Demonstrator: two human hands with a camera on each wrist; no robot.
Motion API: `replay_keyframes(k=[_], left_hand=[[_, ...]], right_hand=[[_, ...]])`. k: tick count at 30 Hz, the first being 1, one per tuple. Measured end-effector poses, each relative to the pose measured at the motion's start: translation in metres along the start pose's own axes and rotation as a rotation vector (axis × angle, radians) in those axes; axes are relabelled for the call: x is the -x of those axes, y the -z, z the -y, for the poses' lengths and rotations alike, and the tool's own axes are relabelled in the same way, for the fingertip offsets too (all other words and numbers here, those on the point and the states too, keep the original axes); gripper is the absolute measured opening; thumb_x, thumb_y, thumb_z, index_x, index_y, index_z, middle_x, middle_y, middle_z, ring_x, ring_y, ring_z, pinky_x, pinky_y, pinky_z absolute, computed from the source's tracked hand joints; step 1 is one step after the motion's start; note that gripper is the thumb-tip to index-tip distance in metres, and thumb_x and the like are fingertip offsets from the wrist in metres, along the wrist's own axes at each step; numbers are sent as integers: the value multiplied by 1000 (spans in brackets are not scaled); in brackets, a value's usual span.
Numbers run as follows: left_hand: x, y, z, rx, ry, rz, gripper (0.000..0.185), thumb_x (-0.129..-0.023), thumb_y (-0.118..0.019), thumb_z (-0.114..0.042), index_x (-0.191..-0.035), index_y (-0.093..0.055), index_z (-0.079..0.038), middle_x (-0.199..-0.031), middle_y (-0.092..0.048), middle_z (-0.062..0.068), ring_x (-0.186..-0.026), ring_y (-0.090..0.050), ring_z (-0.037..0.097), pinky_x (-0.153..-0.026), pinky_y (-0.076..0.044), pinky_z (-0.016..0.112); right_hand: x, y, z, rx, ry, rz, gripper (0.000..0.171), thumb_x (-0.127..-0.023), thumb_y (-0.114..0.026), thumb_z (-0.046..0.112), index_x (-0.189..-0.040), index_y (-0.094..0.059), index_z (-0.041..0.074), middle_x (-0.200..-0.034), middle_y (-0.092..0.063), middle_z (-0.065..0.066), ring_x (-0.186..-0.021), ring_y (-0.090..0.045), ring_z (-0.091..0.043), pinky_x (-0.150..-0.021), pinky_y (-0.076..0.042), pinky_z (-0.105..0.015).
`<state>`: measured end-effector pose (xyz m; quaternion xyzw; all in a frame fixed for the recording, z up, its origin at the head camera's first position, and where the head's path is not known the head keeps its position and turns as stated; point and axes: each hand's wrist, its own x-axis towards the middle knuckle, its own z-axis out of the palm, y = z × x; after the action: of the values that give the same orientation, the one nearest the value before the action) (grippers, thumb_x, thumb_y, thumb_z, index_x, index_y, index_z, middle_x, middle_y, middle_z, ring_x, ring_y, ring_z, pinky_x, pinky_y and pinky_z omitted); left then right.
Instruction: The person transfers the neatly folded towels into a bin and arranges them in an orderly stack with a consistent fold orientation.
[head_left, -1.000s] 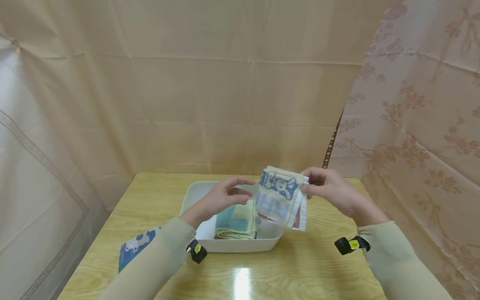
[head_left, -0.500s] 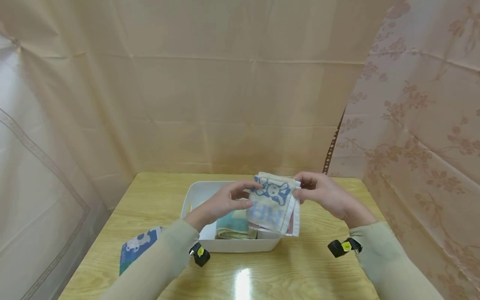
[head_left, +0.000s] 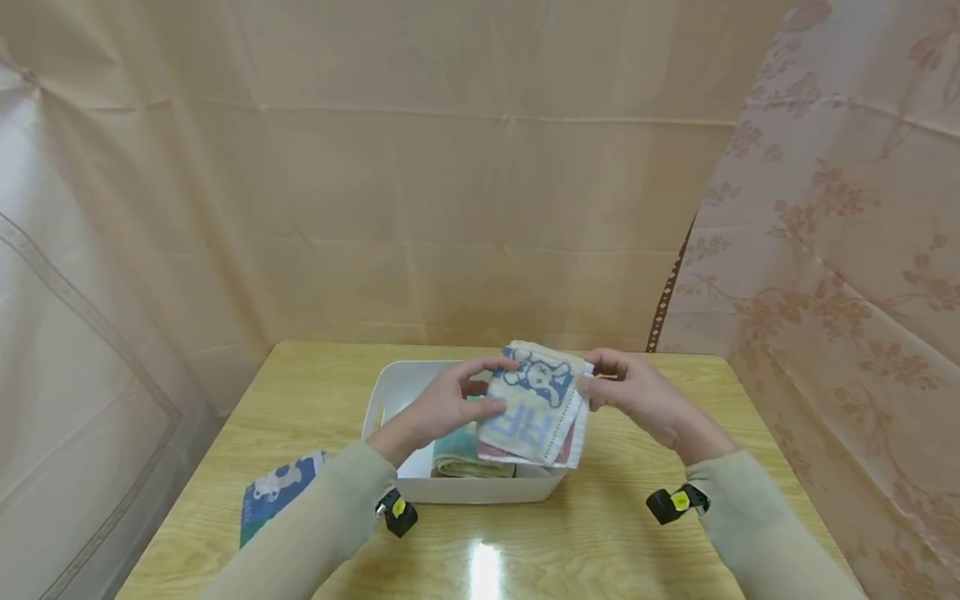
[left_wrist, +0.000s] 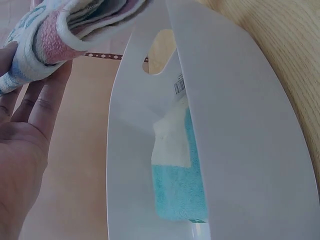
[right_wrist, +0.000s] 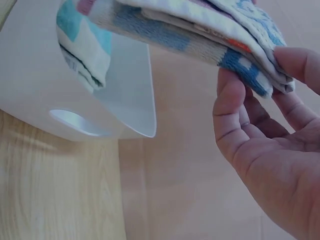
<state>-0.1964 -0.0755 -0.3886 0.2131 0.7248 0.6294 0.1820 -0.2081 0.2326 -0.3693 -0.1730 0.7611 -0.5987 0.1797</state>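
A folded towel (head_left: pixel 534 404) with a blue rabbit print hangs just above the right part of a white bin (head_left: pixel 384 392). My left hand (head_left: pixel 444 408) holds its left edge between thumb and fingers, whose tips lie against the cloth (left_wrist: pixel 60 35) in the left wrist view. My right hand (head_left: pixel 626 392) pinches the right edge, thumb under the layered fold (right_wrist: pixel 200 30). A teal and pale yellow folded towel (head_left: pixel 459 454) lies inside the bin, also seen as the teal towel (left_wrist: pixel 177 192) and at the bin's wall (right_wrist: pixel 82 45).
A blue printed cloth (head_left: pixel 273 492) lies on the wooden table (head_left: pixel 600 542) at the front left, partly under my left sleeve. Beige curtains close in the table on the back and both sides. The bin has a handle cut-out (right_wrist: pixel 75 122).
The towel and both hands have moved left and down toward the bin. My left hand, apart from the towel before, now holds its left edge.
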Motion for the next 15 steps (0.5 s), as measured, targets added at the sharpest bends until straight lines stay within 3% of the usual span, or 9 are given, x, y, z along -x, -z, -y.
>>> replay_keyframes(k=[8, 11, 15], left_hand=[[2, 3, -1, 1, -7, -22, 48, -97, -71, -12, -141, -58, -26, -145, -52, 5, -120, -62, 28, -84, -61, 41], [2, 4, -3, 14, -22, -35, 48, -97, -71, -11, -141, -58, -26, -147, -51, 4, -121, -62, 29, -85, -61, 41], [3, 7, -4, 38, -40, -49, 49, -97, -69, -11, -143, -57, -24, -147, -50, 5, -120, -62, 29, -85, -61, 41]], right_hand=[[-4, -10, -6, -51, -54, -27, 58, -102, -65, 27, -150, -42, 6, -118, -68, -9, -98, -61, -20, -90, -48, -34], [-5, -15, -11, -65, -72, -37, 64, -102, -65, 31, -155, -35, 12, -125, -67, -11, -108, -62, -24, -108, -40, -50], [-6, -22, -17, -84, -103, -55, 74, -100, -67, 37, -159, -26, 20, -136, -63, -16, -124, -60, -32, -119, -16, -70]])
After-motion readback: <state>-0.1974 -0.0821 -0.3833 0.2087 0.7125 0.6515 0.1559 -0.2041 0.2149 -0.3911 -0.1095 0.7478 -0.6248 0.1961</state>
